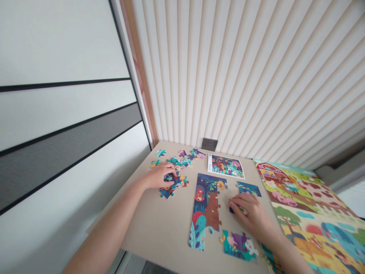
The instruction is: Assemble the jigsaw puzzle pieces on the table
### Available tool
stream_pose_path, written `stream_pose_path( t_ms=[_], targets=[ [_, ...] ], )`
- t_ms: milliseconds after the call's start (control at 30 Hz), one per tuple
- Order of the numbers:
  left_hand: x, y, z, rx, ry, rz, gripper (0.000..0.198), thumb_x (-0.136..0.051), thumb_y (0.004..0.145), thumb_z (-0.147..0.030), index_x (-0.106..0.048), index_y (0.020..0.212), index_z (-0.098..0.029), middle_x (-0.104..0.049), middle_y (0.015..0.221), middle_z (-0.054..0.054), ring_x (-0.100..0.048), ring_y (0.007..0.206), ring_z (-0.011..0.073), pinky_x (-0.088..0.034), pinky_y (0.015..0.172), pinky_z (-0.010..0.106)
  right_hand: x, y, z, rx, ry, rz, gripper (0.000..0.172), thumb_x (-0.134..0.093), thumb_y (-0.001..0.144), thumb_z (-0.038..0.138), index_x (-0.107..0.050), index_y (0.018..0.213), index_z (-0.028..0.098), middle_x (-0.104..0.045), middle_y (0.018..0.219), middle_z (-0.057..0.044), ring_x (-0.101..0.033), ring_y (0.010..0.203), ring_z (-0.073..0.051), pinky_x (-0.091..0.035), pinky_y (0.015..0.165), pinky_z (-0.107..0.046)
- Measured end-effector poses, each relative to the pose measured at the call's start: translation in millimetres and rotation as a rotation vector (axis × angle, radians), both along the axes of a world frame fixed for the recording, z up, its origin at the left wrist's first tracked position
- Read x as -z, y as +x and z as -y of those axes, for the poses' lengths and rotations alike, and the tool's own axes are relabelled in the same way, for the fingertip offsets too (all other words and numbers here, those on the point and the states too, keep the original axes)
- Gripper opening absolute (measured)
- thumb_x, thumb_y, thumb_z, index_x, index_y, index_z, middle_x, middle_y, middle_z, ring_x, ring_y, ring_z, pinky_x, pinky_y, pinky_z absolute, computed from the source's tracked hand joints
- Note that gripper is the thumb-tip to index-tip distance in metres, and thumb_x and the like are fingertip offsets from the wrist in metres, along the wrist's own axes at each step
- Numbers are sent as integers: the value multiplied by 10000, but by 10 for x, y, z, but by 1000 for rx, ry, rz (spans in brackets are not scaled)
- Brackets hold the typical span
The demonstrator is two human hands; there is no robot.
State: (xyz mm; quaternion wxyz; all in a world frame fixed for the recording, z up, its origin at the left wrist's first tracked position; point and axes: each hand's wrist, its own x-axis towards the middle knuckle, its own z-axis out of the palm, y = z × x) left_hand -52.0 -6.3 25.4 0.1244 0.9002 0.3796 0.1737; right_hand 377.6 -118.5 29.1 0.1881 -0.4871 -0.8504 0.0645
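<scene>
My left hand (162,176) rests on a heap of loose puzzle pieces (182,161) at the table's left side, its fingers curved around a dark piece (169,177). On the right, my right hand (245,208) holds a dark puzzle piece (231,209) that is mostly hidden under the fingers. Between the hands lies a joined puzzle section (207,209) with a brown tree trunk. Just above my right hand is a joined blue strip (248,188). Below it sits a joined section (238,245) with purple leaves and a white animal.
A picture card (226,166) lies at the back of the beige table (159,228). Right of the table is a colourful farm-and-animal mat (310,205). A dark socket (209,144) is on the ribbed wall behind; a white panelled surface (65,114) stands on the left.
</scene>
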Motion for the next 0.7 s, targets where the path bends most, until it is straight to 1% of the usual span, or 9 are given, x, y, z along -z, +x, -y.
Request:
stream_pose_path(
  t_ms=[100, 167, 233, 333, 400, 467, 600, 700],
  targets=[
    [-26, -51, 25, 22, -52, 14, 298, -706, 808, -245, -716, 1103, -279, -645, 1195, 55, -615, 1149, 251, -471, 1043, 364, -7, -3, 8, -10, 4, -7, 220, -512, 1033, 332, -717, 982, 272, -742, 1023, -48, -679, 975, -243, -471, 948, -441],
    [-30, -74, 35, 23, -76, 28, 326, -718, 801, -257, -716, 1126, -279, -635, 1218, 62, -609, 1166, 259, -468, 1053, 370, -11, -8, 13, -8, 4, -12, 216, -514, 1031, 326, -719, 983, 275, -742, 1025, -44, -680, 975, -242, -471, 955, -441],
    [-23, -84, 36, 17, -82, 27, 370, -766, 790, -328, -710, 1153, -283, -623, 1242, 65, -599, 1186, 273, -463, 1061, 379, -11, -11, 14, -3, 0, -14, 215, -515, 1031, 322, -720, 985, 279, -741, 1031, -41, -681, 977, -241, -471, 960, -443],
    [-12, -75, 26, 11, -80, 15, 522, -849, 730, -479, -695, 1194, -294, -608, 1270, 68, -579, 1213, 294, -457, 1059, 392, -10, -14, 11, -7, 6, -13, 221, -512, 1031, 326, -723, 985, 280, -744, 1027, -48, -682, 963, -245, -476, 958, -450],
    [-15, -58, 21, 15, -76, 2, 565, -870, 699, -531, -694, 1183, -300, -609, 1254, 65, -572, 1211, 298, -453, 1053, 395, -13, -18, 9, -12, 5, -10, 229, -504, 1035, 326, -721, 984, 277, -745, 1025, -56, -680, 957, -247, -476, 958, -454],
    [-21, -37, 18, 18, -70, -10, 529, -871, 699, -544, -700, 1136, -298, -615, 1224, 59, -572, 1198, 293, -450, 1044, 394, -20, -22, 10, -12, -6, -5, 235, -496, 1038, 323, -718, 977, 273, -744, 1022, -59, -676, 958, -246, -471, 964, -455],
    [-20, -2, 13, 19, -60, -1, 377, -850, 739, -529, -705, 970, -268, -631, 1146, 52, -589, 1165, 276, -454, 1016, 378, -21, -23, 10, -12, -19, 3, 238, -491, 1042, 321, -712, 974, 265, -738, 1027, -63, -666, 969, -245, -468, 957, -450],
    [-5, 20, 4, 9, -50, 7, 354, -860, 733, -510, -675, 878, -244, -644, 1082, 47, -608, 1122, 266, -462, 978, 361, 1, -11, 2, -20, -14, 3, 238, -491, 1042, 322, -711, 976, 261, -737, 1026, -67, -664, 965, -245, -472, 947, -448]
  ],
)
